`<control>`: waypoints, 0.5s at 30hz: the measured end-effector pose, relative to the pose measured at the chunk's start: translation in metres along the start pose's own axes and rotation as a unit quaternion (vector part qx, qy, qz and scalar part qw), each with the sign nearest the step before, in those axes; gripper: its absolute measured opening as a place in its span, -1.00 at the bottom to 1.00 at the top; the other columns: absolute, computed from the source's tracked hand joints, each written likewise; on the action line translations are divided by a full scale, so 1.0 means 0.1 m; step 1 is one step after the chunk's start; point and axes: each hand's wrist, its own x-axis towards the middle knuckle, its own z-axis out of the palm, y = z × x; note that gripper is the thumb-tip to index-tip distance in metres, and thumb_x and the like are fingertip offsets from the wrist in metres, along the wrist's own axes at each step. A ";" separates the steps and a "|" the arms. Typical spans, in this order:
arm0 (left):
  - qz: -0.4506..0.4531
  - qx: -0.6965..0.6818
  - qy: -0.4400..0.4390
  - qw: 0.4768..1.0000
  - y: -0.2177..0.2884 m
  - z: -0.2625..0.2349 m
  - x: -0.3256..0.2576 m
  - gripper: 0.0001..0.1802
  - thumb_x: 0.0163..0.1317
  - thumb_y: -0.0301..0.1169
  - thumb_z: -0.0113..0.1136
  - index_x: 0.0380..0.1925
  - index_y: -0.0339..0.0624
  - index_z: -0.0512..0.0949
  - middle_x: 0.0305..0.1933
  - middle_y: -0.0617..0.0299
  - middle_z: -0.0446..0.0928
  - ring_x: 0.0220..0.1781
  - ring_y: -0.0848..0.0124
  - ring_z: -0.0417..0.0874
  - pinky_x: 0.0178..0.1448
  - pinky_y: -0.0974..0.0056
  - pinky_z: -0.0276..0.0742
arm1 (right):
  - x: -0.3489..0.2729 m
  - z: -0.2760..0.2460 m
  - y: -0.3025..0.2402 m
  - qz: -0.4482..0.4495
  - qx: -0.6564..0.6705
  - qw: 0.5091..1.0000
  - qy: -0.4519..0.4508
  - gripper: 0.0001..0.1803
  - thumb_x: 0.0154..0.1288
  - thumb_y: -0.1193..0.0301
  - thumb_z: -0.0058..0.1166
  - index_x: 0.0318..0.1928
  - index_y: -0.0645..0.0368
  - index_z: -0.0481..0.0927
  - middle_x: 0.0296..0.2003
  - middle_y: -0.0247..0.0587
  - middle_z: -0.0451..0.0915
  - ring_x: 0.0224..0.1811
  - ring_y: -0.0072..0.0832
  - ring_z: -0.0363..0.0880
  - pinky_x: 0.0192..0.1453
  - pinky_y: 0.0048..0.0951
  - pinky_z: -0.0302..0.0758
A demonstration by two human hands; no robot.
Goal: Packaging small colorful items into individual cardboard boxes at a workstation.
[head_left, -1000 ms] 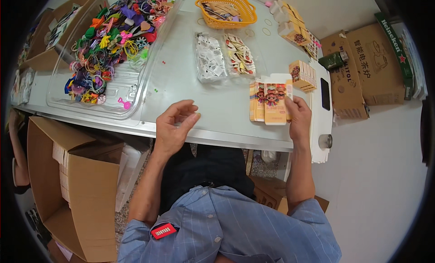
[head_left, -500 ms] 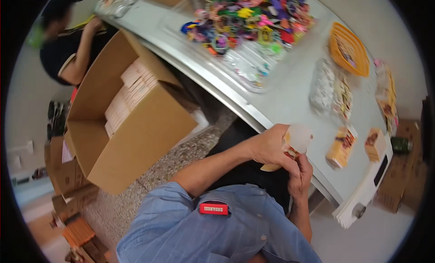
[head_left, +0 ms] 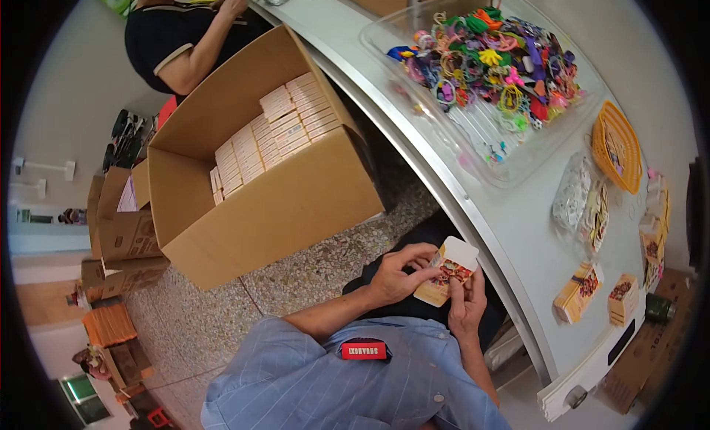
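Over my lap I hold a small printed cardboard box (head_left: 441, 280), yellow and red, with a pale rounded flap standing out at its far end. My right hand (head_left: 467, 306) grips its right side, thumb on the printed face. From the left, my left hand (head_left: 398, 277) has its fingers bent at the box's left edge and upper face. Whether anything is inside the box is hidden. On the table to my right stand bundles of similar small packets, a near bundle (head_left: 577, 293) and another one (head_left: 623, 300).
A large open carton (head_left: 274, 230) with rows of small boxes stands left of the table (head_left: 510, 230). A clear tray (head_left: 451, 126) of colourful hair ties lies on the table, with an orange basket (head_left: 617, 145) and a plastic bag (head_left: 572, 197) nearby. A co-worker (head_left: 177, 45) sits at far left.
My view has swung, so the carton and tray sit further right and lower. The small box has turned from end-on to show its printed face, and my left hand has shifted to its left edge.
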 end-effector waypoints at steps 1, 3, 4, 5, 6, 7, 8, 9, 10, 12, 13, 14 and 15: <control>-0.003 0.030 -0.031 0.999 0.00 -0.03 0.01 -0.49 0.21 -0.62 0.41 0.19 -0.32 0.53 -0.08 0.10 0.65 -0.16 0.48 0.68 -0.10 0.39 0.65 | -0.01 -0.08 0.14 -0.008 -0.002 1.000 -0.022 -0.32 0.48 0.58 0.05 0.52 0.31 0.12 0.13 -0.03 0.62 0.06 -0.50 0.64 0.13 -0.52 0.55; 0.000 0.063 -0.075 0.995 -0.02 -0.07 0.01 -0.54 0.28 -0.58 0.35 0.19 -0.32 0.57 -0.07 0.11 0.61 -0.12 0.45 0.67 -0.07 0.38 0.64 | -0.02 -0.08 0.21 -0.018 -0.015 1.000 -0.019 -0.33 0.47 0.58 0.07 0.51 0.32 0.16 0.12 -0.03 0.62 0.06 -0.49 0.63 0.13 -0.49 0.55; 0.005 0.062 -0.069 0.996 -0.06 -0.09 0.01 -0.54 0.28 -0.58 0.35 0.19 -0.32 0.57 -0.07 0.11 0.61 -0.12 0.45 0.67 -0.07 0.38 0.64 | -0.03 -0.08 0.23 -0.024 -0.027 0.999 -0.009 -0.35 0.46 0.58 0.09 0.49 0.32 0.20 0.12 -0.03 0.62 0.07 -0.48 0.63 0.13 -0.46 0.56; 0.001 0.066 -0.086 0.994 -0.08 -0.11 0.01 -0.54 0.29 -0.58 0.33 0.20 -0.30 0.56 -0.07 0.11 0.59 -0.11 0.44 0.66 -0.04 0.38 0.64 | -0.05 -0.10 0.24 -0.018 -0.053 0.998 -0.018 -0.35 0.45 0.59 0.12 0.48 0.30 0.23 0.13 -0.01 0.60 0.07 -0.45 0.64 0.14 -0.45 0.56; -0.002 0.069 -0.104 0.992 -0.10 -0.13 0.00 -0.54 0.30 -0.57 0.32 0.21 -0.29 0.56 -0.06 0.12 0.58 -0.10 0.44 0.65 -0.02 0.37 0.63 | -0.06 -0.10 0.27 -0.021 -0.054 0.998 -0.022 -0.35 0.45 0.59 0.12 0.48 0.30 0.23 0.13 -0.01 0.60 0.07 -0.45 0.64 0.14 -0.45 0.56; -0.030 0.057 -0.120 0.991 -0.12 -0.16 0.00 -0.58 0.31 -0.55 0.31 0.18 -0.28 0.57 -0.07 0.13 0.56 -0.08 0.42 0.63 0.04 0.33 0.61 | -0.07 -0.11 0.30 -0.033 -0.065 0.997 -0.018 -0.42 0.42 0.59 0.16 0.40 0.30 0.34 0.04 -0.05 0.62 0.00 -0.46 0.64 0.07 -0.45 0.58; -0.028 0.056 -0.117 0.991 -0.12 -0.20 -0.01 -0.58 0.31 -0.55 0.31 0.18 -0.28 0.57 -0.07 0.13 0.56 -0.08 0.42 0.63 0.04 0.33 0.61 | -0.07 -0.11 0.32 -0.044 -0.076 0.996 -0.013 -0.49 0.39 0.59 0.20 0.33 0.29 0.44 -0.05 -0.09 0.64 -0.08 -0.48 0.65 0.01 -0.45 0.59; -0.055 0.047 -0.142 0.987 -0.12 -0.24 -0.02 -0.61 0.31 -0.53 0.31 0.14 -0.29 0.58 -0.09 0.13 0.56 -0.09 0.39 0.63 0.05 0.31 0.59 | -0.07 -0.13 0.32 -0.045 -0.076 0.996 -0.016 -0.49 0.39 0.59 0.20 0.33 0.29 0.44 -0.05 -0.09 0.64 -0.08 -0.48 0.65 0.01 -0.45 0.59; -0.083 0.037 -0.168 0.982 -0.13 -0.27 -0.03 -0.64 0.30 -0.51 0.31 0.10 -0.30 0.59 -0.12 0.13 0.56 -0.10 0.37 0.62 0.06 0.29 0.57 | -0.05 -0.18 0.33 -0.078 -0.122 0.988 -0.046 -0.57 0.35 0.59 0.22 0.21 0.27 0.51 -0.10 -0.09 0.64 -0.13 -0.42 0.65 -0.03 -0.42 0.59; -0.087 0.035 -0.187 0.978 -0.13 -0.35 0.00 -0.67 0.30 -0.49 0.31 0.06 -0.30 0.59 -0.11 0.12 0.56 -0.08 0.37 0.62 0.08 0.28 0.56 | 0.02 -0.23 0.32 -0.111 -0.167 0.976 -0.079 -0.65 0.31 0.60 0.25 0.10 0.25 0.59 -0.15 -0.08 0.64 -0.18 -0.36 0.65 -0.07 -0.39 0.59; -0.078 0.050 -0.219 0.971 -0.13 -0.37 0.03 -0.70 0.31 -0.47 0.30 0.03 -0.30 0.60 -0.10 0.09 0.58 -0.06 0.33 0.64 0.10 0.27 0.56 | 0.06 -0.24 0.30 -0.162 -0.204 0.962 -0.082 -0.71 0.27 0.60 0.27 0.01 0.24 0.61 -0.19 -0.06 0.63 -0.21 -0.29 0.64 -0.09 -0.36 0.58; -0.070 0.065 -0.248 0.964 -0.11 -0.38 0.04 -0.72 0.31 -0.45 0.30 0.00 -0.30 0.62 -0.09 0.06 0.59 -0.04 0.30 0.65 0.12 0.26 0.57 | 0.11 -0.25 0.26 -0.213 -0.239 0.943 -0.087 -0.76 0.24 0.61 0.28 -0.08 0.23 0.62 -0.22 -0.04 0.62 -0.24 -0.23 0.63 -0.12 -0.33 0.58; -0.071 0.065 -0.243 0.965 -0.15 -0.37 0.05 -0.72 0.31 -0.45 0.30 0.00 -0.30 0.62 -0.09 0.06 0.59 -0.04 0.30 0.65 0.12 0.26 0.57 | 0.16 -0.25 0.20 -0.199 -0.259 0.941 -0.091 -0.81 0.22 0.62 0.28 -0.15 0.24 0.64 -0.23 -0.02 0.62 -0.21 -0.17 0.63 -0.09 -0.28 0.58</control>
